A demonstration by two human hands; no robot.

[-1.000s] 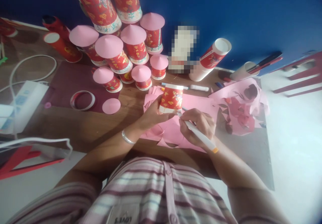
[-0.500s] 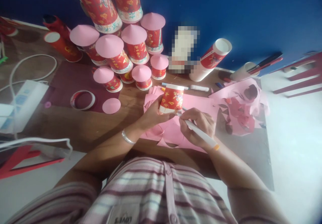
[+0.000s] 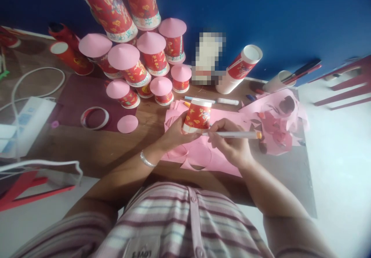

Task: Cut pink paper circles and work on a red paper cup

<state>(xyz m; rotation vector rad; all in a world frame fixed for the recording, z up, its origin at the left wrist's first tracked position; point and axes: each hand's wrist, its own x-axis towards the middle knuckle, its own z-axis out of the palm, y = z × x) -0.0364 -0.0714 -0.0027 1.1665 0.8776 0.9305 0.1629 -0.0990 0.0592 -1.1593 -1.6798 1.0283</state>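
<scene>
My left hand grips a small red paper cup, upside down on a sheet of pink paper. My right hand is closed around a white pen with an orange end, lying nearly level with its tip at the cup's lower rim. The pink sheet has round holes cut out of it. A silver bangle sits on my left wrist.
Behind stand several red cups with pink cone lids and taller stacked cups. A pink disc and a tape ring lie left. Pink scraps, markers, a lying cup stack and a power strip surround.
My right hand swung the pen from a steep slant to nearly level, its orange end rising to the right. The cup and left hand stayed in place.
</scene>
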